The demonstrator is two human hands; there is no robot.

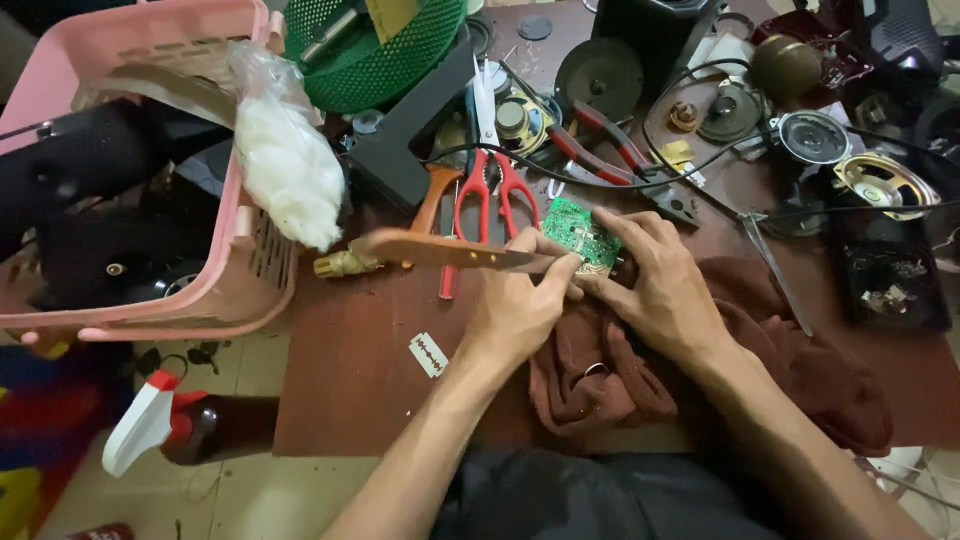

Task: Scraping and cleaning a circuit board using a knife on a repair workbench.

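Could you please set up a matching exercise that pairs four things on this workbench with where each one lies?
Things:
1. circuit board
2. razor blade
3. scissors
4. white bag

Places:
A. hanging over the pink basket's edge
B. held between both hands' fingertips
C. flat on the bare table, left of the left hand
D. behind the hands, red handles toward the person

Pairs: 1-B, 2-C, 3-D, 4-A. The right hand grips the board from the right.
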